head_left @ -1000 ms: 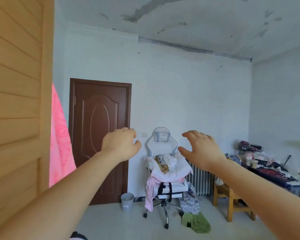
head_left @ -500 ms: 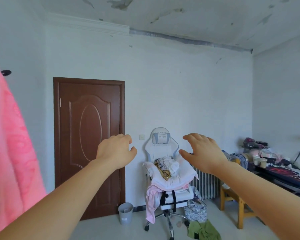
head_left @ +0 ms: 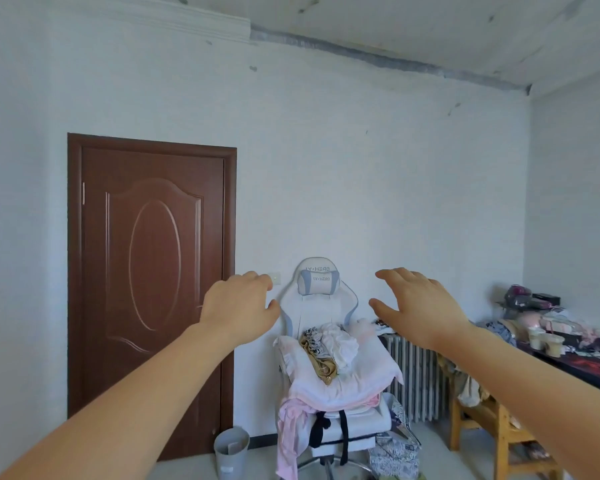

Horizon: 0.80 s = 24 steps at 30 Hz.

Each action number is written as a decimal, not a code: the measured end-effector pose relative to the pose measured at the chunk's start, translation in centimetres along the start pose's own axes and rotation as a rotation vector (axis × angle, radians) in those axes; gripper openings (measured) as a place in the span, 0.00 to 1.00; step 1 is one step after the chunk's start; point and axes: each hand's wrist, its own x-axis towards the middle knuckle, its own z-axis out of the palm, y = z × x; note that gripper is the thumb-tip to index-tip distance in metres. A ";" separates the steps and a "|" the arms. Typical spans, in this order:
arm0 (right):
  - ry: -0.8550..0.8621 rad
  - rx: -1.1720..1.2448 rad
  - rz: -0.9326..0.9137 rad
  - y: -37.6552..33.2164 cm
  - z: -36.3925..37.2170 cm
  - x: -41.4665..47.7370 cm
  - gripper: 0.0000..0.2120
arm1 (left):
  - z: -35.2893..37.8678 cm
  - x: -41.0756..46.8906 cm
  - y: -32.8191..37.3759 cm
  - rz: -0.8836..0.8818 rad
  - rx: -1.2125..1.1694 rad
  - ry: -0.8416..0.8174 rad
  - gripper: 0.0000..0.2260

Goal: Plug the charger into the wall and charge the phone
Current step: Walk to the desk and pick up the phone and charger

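Observation:
My left hand is stretched out in front of me, palm down, fingers curled loosely and holding nothing. My right hand is held out level with it, fingers spread and empty. Between the door and the chair a small white wall plate shows just past my left fingertips, far off on the back wall. I see no charger and no phone in this view.
A brown door stands shut at the left. A white gaming chair heaped with clothes sits ahead, a grey bin by the door. A radiator, a wooden chair and a cluttered desk fill the right.
The view has swung right and moved forward: the wooden panel and pink cloth have left the frame. Both hands stay raised and empty, a little lower in the picture.

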 end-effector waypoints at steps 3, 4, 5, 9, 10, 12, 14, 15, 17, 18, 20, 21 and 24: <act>0.014 0.002 0.015 1.4 3.7 3.2 0.26 | 4.2 3.3 -0.9 -0.003 -0.009 -0.010 0.18; 0.015 0.003 0.027 1.9 5.0 4.2 0.26 | 5.7 4.5 -1.3 -0.002 -0.011 -0.015 0.18; 0.014 0.003 0.038 2.3 6.4 5.3 0.26 | 7.2 5.8 -1.6 0.003 -0.012 -0.018 0.17; 0.002 -0.037 0.072 4.1 12.0 9.4 0.26 | 13.1 10.9 -2.9 0.050 -0.021 -0.026 0.16; 0.010 -0.044 0.085 4.5 13.2 10.6 0.26 | 14.6 12.3 -3.2 0.069 -0.027 -0.023 0.16; 0.022 -0.051 0.116 5.6 15.6 12.8 0.26 | 17.5 15.4 -3.8 0.111 -0.048 -0.015 0.16; 0.016 -0.063 0.158 6.7 17.6 15.0 0.26 | 20.2 18.8 -4.2 0.158 -0.069 -0.011 0.16; 0.008 -0.075 0.180 7.4 18.5 16.0 0.26 | 21.6 20.4 -4.2 0.180 -0.078 -0.009 0.15; 0.002 -0.100 0.225 8.8 20.2 17.7 0.26 | 24.4 23.5 -4.0 0.217 -0.117 -0.001 0.15; 0.002 -0.110 0.248 9.6 20.9 18.3 0.26 | 25.8 24.9 -3.6 0.230 -0.147 0.001 0.15; -0.002 -0.132 0.294 11.4 22.1 19.3 0.26 | 28.8 27.3 -2.5 0.244 -0.217 -0.009 0.14; -0.005 -0.144 0.318 12.4 22.7 19.5 0.26 | 30.4 28.3 -1.6 0.250 -0.247 -0.018 0.14; -0.015 -0.189 0.394 16.1 24.1 19.7 0.26 | 35.2 30.9 1.8 0.288 -0.327 -0.057 0.15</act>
